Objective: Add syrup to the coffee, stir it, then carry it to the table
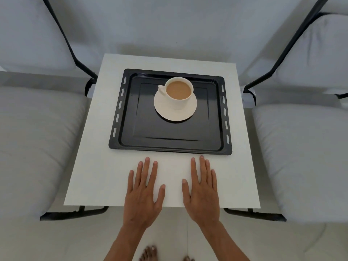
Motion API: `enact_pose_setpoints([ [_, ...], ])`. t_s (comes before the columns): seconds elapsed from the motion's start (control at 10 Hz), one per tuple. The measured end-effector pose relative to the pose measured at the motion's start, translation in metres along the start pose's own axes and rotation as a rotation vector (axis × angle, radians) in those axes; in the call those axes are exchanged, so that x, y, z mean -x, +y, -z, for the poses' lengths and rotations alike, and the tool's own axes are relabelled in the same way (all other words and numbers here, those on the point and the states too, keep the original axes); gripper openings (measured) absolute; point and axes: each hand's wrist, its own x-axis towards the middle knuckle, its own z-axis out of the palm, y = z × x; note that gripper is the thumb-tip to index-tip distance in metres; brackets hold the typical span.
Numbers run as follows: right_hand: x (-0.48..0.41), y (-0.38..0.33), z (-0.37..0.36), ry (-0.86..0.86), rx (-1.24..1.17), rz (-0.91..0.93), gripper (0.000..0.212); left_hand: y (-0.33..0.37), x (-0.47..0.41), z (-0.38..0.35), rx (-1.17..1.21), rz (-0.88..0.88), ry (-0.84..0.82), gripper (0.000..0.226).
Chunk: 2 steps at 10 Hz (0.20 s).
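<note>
A white cup (178, 90) of milky coffee stands on a white saucer (175, 112), its handle turned to the left. The saucer rests in the far half of a black baking tray (169, 146), which lies on a small white table (94, 166). My left hand (144, 187) lies flat on the table in front of the tray, palm down, fingers apart, holding nothing. My right hand (201, 187) lies flat beside it in the same way, its fingertips just short of the tray's near rim. No syrup or spoon is in view.
Grey cushioned chairs with black metal frames flank the table, one on the left (37, 138) and one on the right (301, 147). A grey cushioned back (169, 25) runs behind the table. My bare feet (148, 253) show on the pale floor below.
</note>
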Motion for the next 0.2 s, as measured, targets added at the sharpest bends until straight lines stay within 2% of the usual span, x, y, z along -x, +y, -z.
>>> enact_pose_setpoints([
  [0.1,0.001,-0.006,0.011,-0.044,-0.104,-0.019,0.064,0.0,0.001,-0.002,-0.009,-0.004,0.013,0.073],
  [0.2,-0.011,-0.014,0.045,0.025,-0.569,-0.19,0.051,0.001,0.003,0.0,0.037,0.003,-0.001,0.074],
])
